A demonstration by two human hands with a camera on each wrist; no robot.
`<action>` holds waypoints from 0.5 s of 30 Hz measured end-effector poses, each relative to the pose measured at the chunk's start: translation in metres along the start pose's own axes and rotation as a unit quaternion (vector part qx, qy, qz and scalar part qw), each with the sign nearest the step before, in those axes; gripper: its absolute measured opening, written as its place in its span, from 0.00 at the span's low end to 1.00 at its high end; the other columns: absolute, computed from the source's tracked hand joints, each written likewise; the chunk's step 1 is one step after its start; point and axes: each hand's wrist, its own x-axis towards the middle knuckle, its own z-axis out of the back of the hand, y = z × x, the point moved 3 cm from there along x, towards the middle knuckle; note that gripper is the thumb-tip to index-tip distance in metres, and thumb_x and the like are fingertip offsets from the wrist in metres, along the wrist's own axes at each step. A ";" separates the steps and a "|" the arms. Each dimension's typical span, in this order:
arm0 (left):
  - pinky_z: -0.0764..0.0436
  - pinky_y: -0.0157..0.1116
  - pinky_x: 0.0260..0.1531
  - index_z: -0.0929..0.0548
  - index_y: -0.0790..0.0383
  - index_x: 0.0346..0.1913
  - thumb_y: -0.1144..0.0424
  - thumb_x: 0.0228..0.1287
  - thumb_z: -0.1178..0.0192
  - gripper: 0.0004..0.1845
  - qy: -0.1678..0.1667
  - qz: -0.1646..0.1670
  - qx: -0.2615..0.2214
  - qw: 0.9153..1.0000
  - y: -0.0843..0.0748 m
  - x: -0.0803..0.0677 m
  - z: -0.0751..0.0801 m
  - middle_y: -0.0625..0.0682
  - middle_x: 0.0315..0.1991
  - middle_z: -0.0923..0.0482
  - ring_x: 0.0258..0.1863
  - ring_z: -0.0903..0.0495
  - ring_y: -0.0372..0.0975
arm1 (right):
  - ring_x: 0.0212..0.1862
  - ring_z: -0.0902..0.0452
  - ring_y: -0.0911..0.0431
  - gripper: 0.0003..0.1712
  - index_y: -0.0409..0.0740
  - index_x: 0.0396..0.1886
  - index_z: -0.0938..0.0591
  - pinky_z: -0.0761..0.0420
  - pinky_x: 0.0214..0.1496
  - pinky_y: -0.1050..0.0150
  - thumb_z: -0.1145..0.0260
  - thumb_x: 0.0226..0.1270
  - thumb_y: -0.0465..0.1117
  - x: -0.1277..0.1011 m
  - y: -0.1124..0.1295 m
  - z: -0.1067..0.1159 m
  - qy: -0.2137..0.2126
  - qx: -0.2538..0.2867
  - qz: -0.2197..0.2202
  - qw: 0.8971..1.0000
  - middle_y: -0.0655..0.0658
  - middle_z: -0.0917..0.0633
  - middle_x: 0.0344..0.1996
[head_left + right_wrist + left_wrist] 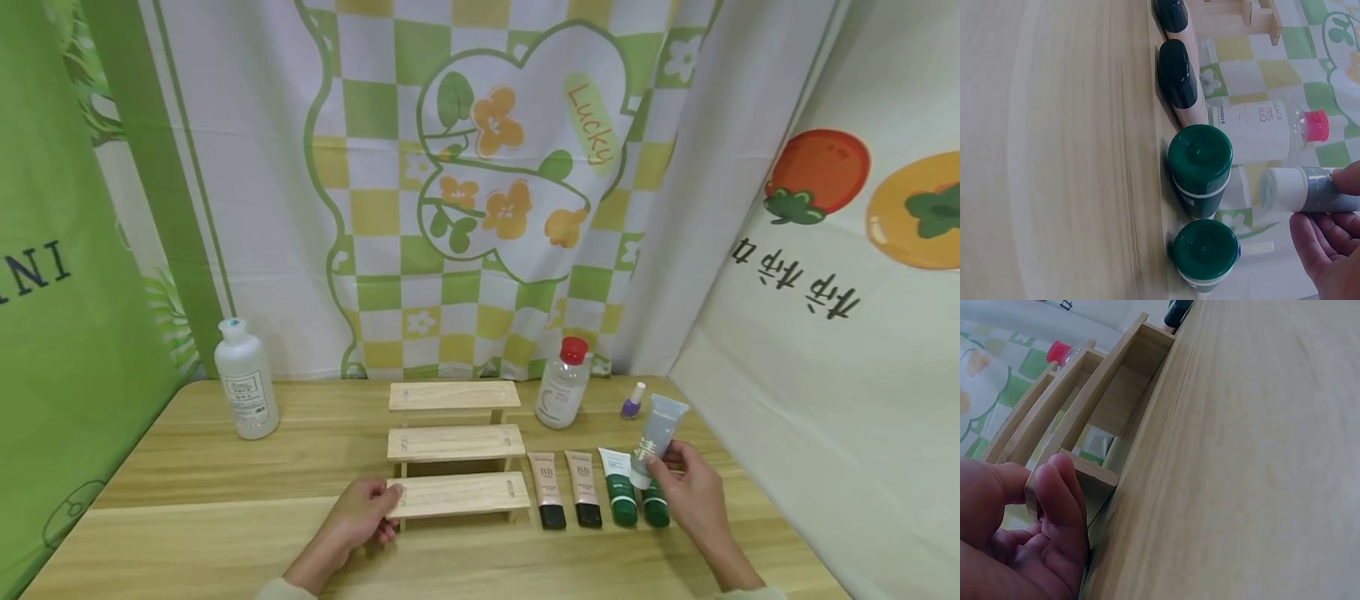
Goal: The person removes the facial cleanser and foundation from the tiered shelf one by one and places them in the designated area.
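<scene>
A three-step wooden rack (459, 495) stands mid-table, and my left hand (360, 515) pinches the left end of its lowest step between thumb and fingers. In the left wrist view the fingertips (1060, 487) wrap that board's end. My right hand (693, 492) holds a grey-blue squeeze tube (660, 429) with a white cap pointing down, raised above the table. Below it lie two green-and-white tubes (621, 492), the right one partly hidden by the hand. Left of these lie two pinkish BB cream tubes (547, 487) with black caps.
Behind the tubes stands a clear bottle with a red cap (562, 387). A small purple nail polish bottle (632, 402) is to its right. At the far left stands a white bottle (246, 383). Curtains (480, 317) hang along the table's back and sides.
</scene>
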 end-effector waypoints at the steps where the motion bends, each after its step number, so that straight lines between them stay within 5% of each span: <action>1: 0.19 0.31 0.20 0.26 0.67 0.31 0.56 0.74 0.46 0.17 0.001 0.000 0.000 1.000 0.000 0.000 0.000 0.54 0.24 0.23 0.18 0.22 0.37 | 0.34 0.27 0.75 0.17 0.29 0.47 0.21 0.26 0.34 0.84 0.32 0.63 0.35 0.000 -0.001 0.000 -0.001 -0.001 0.000 1.000 0.31 0.15 0.39; 15: 0.20 0.31 0.20 0.27 0.66 0.30 0.56 0.73 0.46 0.17 0.002 0.000 -0.006 1.000 0.000 0.001 0.000 0.54 0.24 0.24 0.18 0.22 0.37 | 0.33 0.28 0.75 0.17 0.29 0.46 0.21 0.25 0.34 0.80 0.31 0.63 0.37 -0.001 -0.017 0.003 -0.006 -0.025 -0.014 1.000 0.31 0.15 0.39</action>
